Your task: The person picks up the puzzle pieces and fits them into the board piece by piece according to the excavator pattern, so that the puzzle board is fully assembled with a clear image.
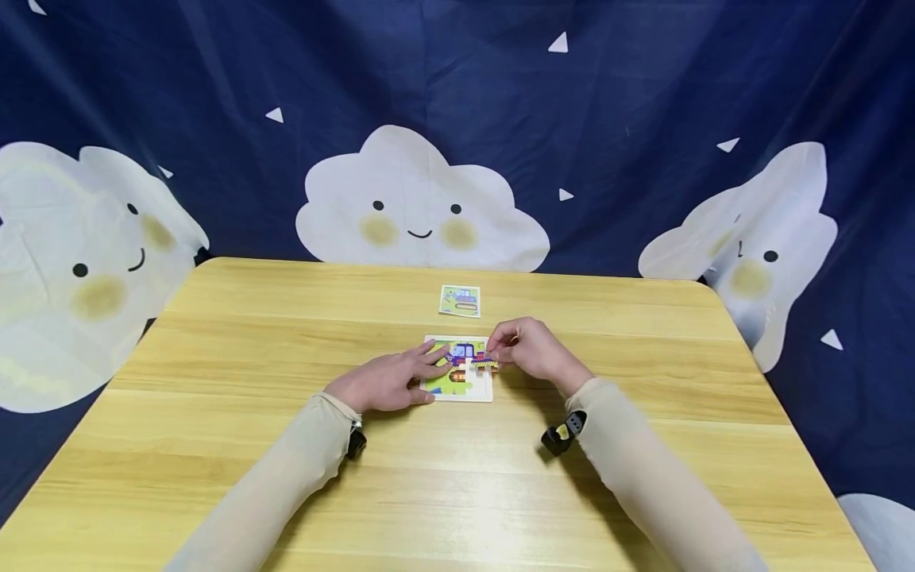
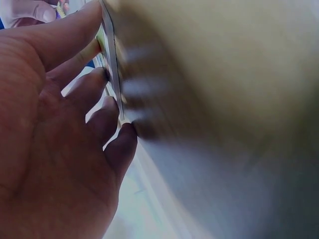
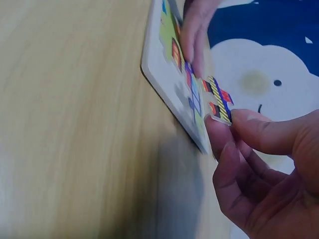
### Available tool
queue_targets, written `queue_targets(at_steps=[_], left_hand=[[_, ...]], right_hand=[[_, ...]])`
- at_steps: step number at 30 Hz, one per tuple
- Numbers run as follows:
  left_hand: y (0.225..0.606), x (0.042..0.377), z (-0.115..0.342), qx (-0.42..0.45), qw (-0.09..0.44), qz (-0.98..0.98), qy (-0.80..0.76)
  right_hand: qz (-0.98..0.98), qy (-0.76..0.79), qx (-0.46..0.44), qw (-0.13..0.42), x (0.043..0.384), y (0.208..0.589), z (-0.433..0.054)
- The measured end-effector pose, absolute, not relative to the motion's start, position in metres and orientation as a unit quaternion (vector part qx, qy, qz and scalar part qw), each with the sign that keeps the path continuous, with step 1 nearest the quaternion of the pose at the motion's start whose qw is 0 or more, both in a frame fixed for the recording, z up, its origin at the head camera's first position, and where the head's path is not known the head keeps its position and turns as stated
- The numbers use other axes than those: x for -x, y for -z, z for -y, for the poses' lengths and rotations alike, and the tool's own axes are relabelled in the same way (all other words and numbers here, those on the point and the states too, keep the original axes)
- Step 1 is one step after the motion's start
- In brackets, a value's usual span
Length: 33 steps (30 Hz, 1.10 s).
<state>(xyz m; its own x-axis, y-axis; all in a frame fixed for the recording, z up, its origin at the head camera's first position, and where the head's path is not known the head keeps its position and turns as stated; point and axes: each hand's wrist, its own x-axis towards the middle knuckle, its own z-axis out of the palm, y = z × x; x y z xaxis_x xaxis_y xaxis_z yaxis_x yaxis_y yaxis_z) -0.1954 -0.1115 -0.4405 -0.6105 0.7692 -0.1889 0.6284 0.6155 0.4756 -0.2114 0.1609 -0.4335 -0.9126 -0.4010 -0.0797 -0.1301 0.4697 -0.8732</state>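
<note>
A white-framed puzzle board (image 1: 481,395) lies on the table, partly filled with green pieces and a blue vehicle picture. My left hand (image 1: 389,380) rests on the board's left side with fingers spread, and the left wrist view shows its fingertips (image 2: 128,132) along the board's edge. Between thumb and forefinger, my right hand (image 1: 532,348) pinches a puzzle piece (image 3: 219,102) with yellow-black stripes, blue and red. This piece is held just above the right part of the board, where white base shows. Fingers hide some of the board's left side.
Behind the board lies a small picture card (image 1: 460,301) of a blue vehicle on green. The wooden table (image 1: 286,318) reaches back to a dark blue curtain (image 1: 429,71) printed with white clouds. A dark wrist-worn device (image 1: 565,433) sits at the right cuff.
</note>
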Motion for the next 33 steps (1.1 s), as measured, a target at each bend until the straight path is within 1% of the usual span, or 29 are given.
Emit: queue_targets(at_steps=[10, 17, 21, 33], left_hand=[[0.441, 0.197, 0.112, -0.400, 0.188, -0.877, -0.188], [0.444, 0.197, 0.113, -0.396, 0.188, -0.879, -0.189], [0.444, 0.197, 0.112, -0.389, 0.190, -0.881, -0.189], [0.444, 0.195, 0.113, -0.391, 0.190, -0.881, -0.188]], right_hand=[[-0.866, 0.464, 0.124, 0.141, 0.212, 0.440, -0.144], [-0.862, 0.470, 0.098, 0.161, 0.211, 0.442, -0.137], [-0.864, 0.468, 0.092, 0.163, 0.211, 0.442, -0.135], [-0.890, 0.416, 0.114, 0.146, 0.211, 0.446, -0.128]])
